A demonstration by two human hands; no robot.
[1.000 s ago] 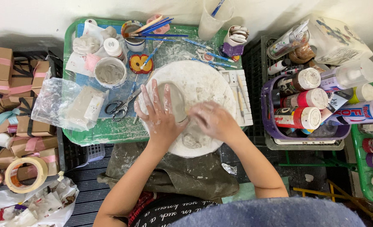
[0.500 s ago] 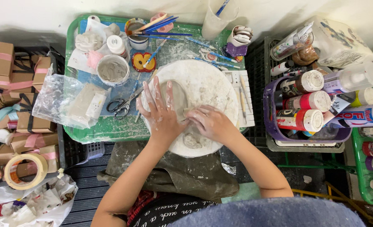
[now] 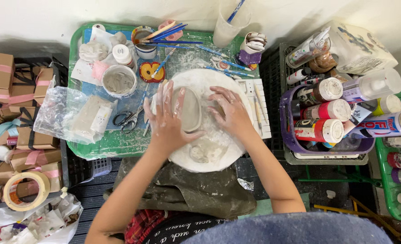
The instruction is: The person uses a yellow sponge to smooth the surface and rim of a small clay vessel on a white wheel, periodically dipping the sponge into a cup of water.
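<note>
A flat oval slab of grey clay (image 3: 190, 108) lies on a round white board (image 3: 218, 81) dusted with powder. My left hand (image 3: 166, 119) rests flat on the slab's left side, fingers spread. My right hand (image 3: 230, 108) sits at the slab's right edge, fingers curled against it. A small lump of clay (image 3: 202, 153) lies on the board nearer to me. Both hands are smeared with clay.
The board sits on a green tray (image 3: 114, 144) with scissors (image 3: 128, 119), a bowl of slip (image 3: 119, 81), a bagged clay block (image 3: 89, 117) and brushes (image 3: 168, 34). A purple basket of spray cans (image 3: 322, 117) stands right. Small cardboard boxes (image 3: 15, 90) and a tape roll (image 3: 26, 190) lie left.
Both hands have shifted up the board onto the slab. The right hand came off the small lump near me and now meets the slab's right edge.
</note>
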